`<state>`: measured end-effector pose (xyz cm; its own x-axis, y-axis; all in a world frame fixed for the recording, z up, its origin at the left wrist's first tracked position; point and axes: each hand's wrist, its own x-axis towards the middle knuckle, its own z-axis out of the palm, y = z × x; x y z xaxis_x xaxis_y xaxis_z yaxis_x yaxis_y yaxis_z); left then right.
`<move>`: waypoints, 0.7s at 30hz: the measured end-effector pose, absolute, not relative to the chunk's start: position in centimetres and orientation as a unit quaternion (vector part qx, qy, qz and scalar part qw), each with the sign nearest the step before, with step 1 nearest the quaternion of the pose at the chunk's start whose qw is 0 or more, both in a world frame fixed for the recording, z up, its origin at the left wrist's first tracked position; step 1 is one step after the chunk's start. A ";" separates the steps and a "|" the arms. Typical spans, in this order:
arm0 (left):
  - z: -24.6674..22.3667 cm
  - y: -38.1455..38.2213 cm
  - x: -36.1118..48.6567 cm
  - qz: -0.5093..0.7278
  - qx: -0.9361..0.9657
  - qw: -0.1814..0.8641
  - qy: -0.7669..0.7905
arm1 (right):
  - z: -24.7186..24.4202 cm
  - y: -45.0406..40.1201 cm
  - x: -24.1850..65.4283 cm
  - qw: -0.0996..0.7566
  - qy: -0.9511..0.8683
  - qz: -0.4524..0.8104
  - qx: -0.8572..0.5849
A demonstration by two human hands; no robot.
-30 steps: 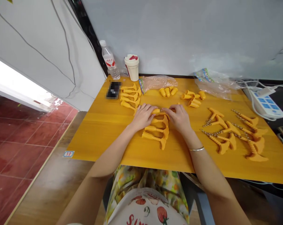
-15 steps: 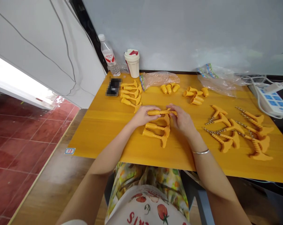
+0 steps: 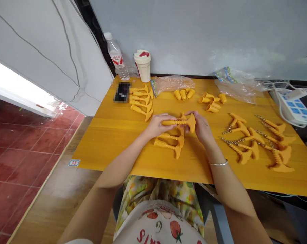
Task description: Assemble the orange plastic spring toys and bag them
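Yellow plastic, part sheathed and part bare

From the head view, looking down over the table [image 3: 97, 145], I can see both hands busy with one T-handled screw [image 3: 180, 122], held up above the near row. The left hand [image 3: 157, 125] pinches its ribbed sleeve end; the right hand [image 3: 201, 127] has its fingers curled behind the crosspiece. A sleeve covers the tip, so this one looks fitted or close to it; whether it is fully seated, I can't tell.

As for what's done, a far row of sheathed screws [image 3: 149, 105] lies to the left, and a near row of sheathed screws [image 3: 180, 141] lies partly under the held one, so I can't count it properly.

What's left, I'd judge, sits on the right: a spread of bare screws [image 3: 255, 136], metal spirals exposed, and two clusters of loose sleeves, one by the plastic bag [image 3: 173, 84], the other [image 3: 213, 107] nearer the bare screws. Roughly half done, I'd guess.
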<state>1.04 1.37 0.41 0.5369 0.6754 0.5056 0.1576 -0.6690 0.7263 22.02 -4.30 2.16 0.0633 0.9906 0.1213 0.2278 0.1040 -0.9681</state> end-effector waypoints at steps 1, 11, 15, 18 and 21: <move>0.5 1.4 1.1 0.417 0.808 0.328 0.258 | 2.2 -4.3 22.4 0.489 -0.611 0.296 -0.548; -0.1 2.1 0.6 0.411 0.834 0.252 0.269 | 1.2 -4.6 21.5 0.388 -0.695 0.264 -0.546; -0.2 2.1 0.4 0.398 0.859 0.173 0.270 | 1.5 -4.8 20.4 0.422 -0.559 0.498 -0.511; -0.1 2.2 0.5 0.418 0.848 0.186 0.269 | 1.9 -4.8 20.5 0.426 -0.538 0.502 -0.526; 0.0 2.4 0.5 0.446 0.825 0.219 0.270 | 1.9 -4.7 21.3 0.440 -0.620 0.275 -0.588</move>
<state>0.46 2.38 -0.02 0.4565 0.6414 0.6166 0.2510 -0.7577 0.6024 21.27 -4.71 1.85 0.0793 0.9718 0.2220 0.4877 0.1564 -0.8589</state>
